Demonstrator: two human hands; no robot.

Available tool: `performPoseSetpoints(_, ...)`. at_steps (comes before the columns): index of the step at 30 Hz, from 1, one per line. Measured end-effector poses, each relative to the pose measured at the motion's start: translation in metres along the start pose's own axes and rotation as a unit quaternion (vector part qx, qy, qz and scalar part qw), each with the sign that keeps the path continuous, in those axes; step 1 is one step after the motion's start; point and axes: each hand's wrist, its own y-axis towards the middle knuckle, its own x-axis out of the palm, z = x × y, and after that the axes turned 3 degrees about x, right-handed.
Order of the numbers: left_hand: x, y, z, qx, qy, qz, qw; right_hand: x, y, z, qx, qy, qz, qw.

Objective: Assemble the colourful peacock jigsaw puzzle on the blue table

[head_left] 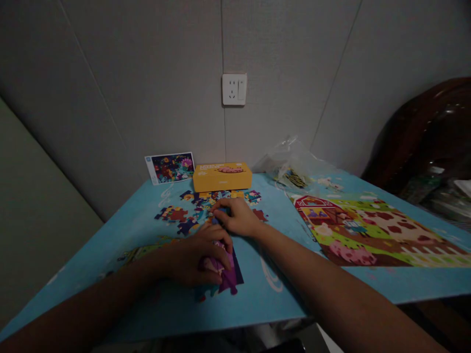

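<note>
My left hand (200,255) lies over a joined purple puzzle section (228,274) near the table's front, its fingers spread and curved on top. Just beyond it, my right hand (237,216) has thumb and index finger bent around a blue puzzle piece (222,212), partly hidden by the fingers. Loose puzzle pieces (187,225) lie to the left of the right hand, and a reddish piece (260,214) lies to its right. More pieces sit in front of the yellow box (222,177). Part of the purple section is hidden under my left hand.
A picture card (171,167) leans against the wall at the back left. On the right lies an assembled farm puzzle (353,230), with a clear plastic bag (290,169) of pieces behind it. Under my left forearm is a greenish puzzle part (147,249) on the blue tabletop (283,294).
</note>
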Motion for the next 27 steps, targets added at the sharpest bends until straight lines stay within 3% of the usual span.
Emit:
performPoseSetpoints(10,0.0,0.005,0.011,-0.028,0.012,0.004,1.0,0.004,0.0,0.0,0.019,0.013,0.018,1.0)
performPoseSetpoints(17,0.001,0.001,-0.009,-0.045,0.051,0.072,0.995,0.004,0.0,0.005,0.06,0.025,0.074,0.995)
performPoseSetpoints(21,0.002,0.002,-0.021,-0.024,0.036,0.109,0.993,0.005,0.0,0.005,0.06,0.029,0.082,0.994)
performPoseSetpoints(23,-0.004,0.002,-0.029,-0.026,0.011,0.17,0.985,0.004,0.0,0.004,0.061,0.031,0.086,0.994)
performPoseSetpoints(25,-0.016,-0.003,-0.041,-0.095,-0.013,0.294,0.951,0.005,-0.001,0.005,0.063,0.035,0.099,0.992)
performPoseSetpoints(26,-0.024,-0.008,-0.049,-0.174,-0.015,0.391,0.903,0.005,-0.002,0.006,0.068,0.039,0.108,0.991)
performPoseSetpoints(27,-0.032,-0.014,-0.058,-0.265,-0.014,0.488,0.831,0.006,-0.002,0.008,0.074,0.04,0.12,0.989)
